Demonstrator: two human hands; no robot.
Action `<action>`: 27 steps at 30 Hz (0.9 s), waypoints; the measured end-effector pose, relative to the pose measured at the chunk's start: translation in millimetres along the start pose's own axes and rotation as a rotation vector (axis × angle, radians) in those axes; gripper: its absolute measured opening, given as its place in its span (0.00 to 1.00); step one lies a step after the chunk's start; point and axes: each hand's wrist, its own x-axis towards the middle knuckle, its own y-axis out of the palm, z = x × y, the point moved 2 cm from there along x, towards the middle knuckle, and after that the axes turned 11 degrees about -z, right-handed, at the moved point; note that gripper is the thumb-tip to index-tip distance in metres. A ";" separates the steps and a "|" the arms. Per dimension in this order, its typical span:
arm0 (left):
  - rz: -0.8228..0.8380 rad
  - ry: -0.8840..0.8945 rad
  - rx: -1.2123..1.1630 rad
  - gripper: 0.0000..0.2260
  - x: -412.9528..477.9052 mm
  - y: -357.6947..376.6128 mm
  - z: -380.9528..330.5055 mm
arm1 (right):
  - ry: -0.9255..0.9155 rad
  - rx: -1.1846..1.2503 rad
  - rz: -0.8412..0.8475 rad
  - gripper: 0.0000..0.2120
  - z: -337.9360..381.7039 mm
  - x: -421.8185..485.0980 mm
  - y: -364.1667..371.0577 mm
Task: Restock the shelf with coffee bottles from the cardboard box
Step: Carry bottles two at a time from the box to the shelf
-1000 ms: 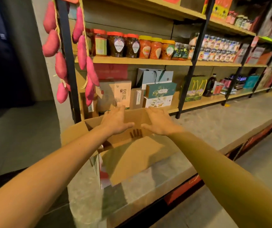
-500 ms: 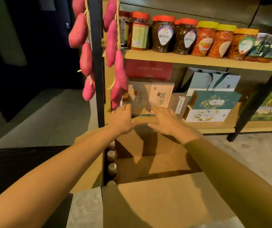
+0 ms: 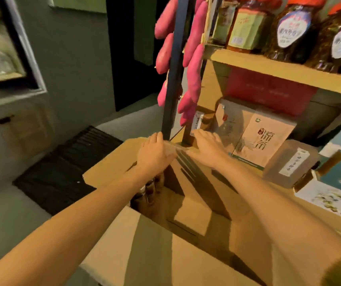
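Note:
A brown cardboard box point(image 3: 186, 254) stands open in front of me, its flaps spread. Inside, along the left wall, several dark coffee bottles point(image 3: 145, 193) show their caps, partly hidden under my left forearm. My left hand point(image 3: 155, 154) lies flat with straight fingers on the far flap of the box. My right hand point(image 3: 207, 145) presses flat on the same far flap, a little to the right. Neither hand holds anything. The wooden shelf point(image 3: 289, 73) rises just behind the box.
A black upright post point(image 3: 173, 79) stands behind the hands, with pink sweet potatoes point(image 3: 194, 58) hanging on it. Tea boxes point(image 3: 264, 141) fill the lower shelf and jars point(image 3: 289, 25) the upper one. A dark floor mat point(image 3: 66, 168) lies to the left.
My head has moved closer and turned left, so the box fills the lower view. Both hands have pushed the far flap further back toward the shelf post.

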 end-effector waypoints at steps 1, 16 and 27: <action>-0.013 -0.050 0.009 0.34 -9.7 0.6 -1.2 | -0.043 0.016 0.015 0.30 -1.2 -2.3 1.2; -0.184 -0.636 -0.209 0.35 -57.5 78.5 -6.2 | -0.047 0.324 0.111 0.28 12.9 -7.2 78.9; -0.406 -1.157 -0.346 0.35 -34.0 141.6 0.0 | 0.021 0.613 0.162 0.26 -0.1 4.4 160.6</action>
